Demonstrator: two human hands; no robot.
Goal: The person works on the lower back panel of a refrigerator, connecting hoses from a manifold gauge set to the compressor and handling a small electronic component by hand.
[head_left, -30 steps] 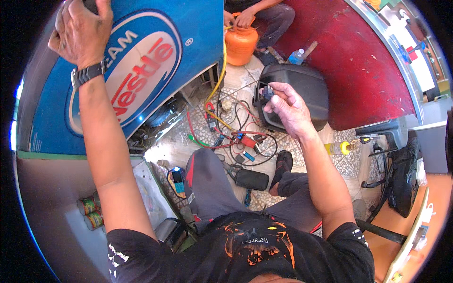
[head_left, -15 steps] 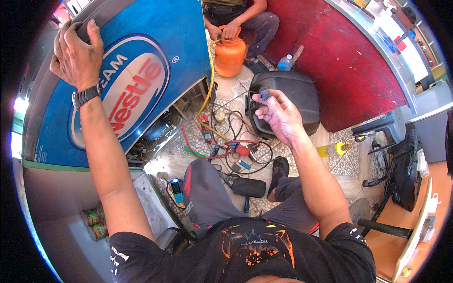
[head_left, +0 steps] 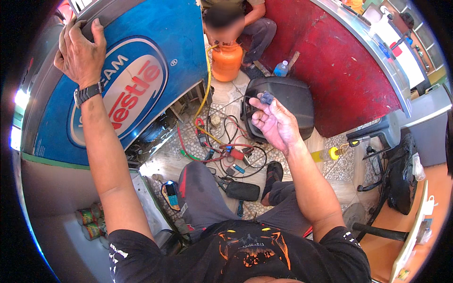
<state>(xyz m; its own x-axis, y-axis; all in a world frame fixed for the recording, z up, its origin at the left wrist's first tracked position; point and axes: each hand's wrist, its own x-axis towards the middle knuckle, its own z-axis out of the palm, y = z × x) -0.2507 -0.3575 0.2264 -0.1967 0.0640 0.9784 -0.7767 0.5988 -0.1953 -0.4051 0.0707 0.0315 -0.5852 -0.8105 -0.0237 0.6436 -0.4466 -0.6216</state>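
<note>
My left hand (head_left: 84, 54) rests on the top edge of a blue freezer cabinet (head_left: 184, 52) at the left, fingers stretched out and thumb apart. A watch with a dark strap is on that wrist. In front of me my right hand (head_left: 279, 123) is raised, pinching a small dark blocky part (head_left: 267, 98) between thumb and fingertips; its exact kind is too small to tell. Below on the floor lie a red clamp meter (head_left: 200, 134), tangled cables and a yellow hose (head_left: 208, 85). The cabinet's lower side is open, showing its dark inside.
Across from me another person crouches at an orange gas cylinder (head_left: 225, 63). A black case (head_left: 295, 99) stands beside a red panel (head_left: 354, 70). Near my knees lie a black pouch (head_left: 243, 191) and a mobile phone (head_left: 171, 193). A bottle of yellow liquid (head_left: 325, 154) is at right.
The crouching person has leaned forward over the orange cylinder. My view has shifted slightly; my right hand has turned the small dark part a little. My left hand keeps its place on the cabinet edge.
</note>
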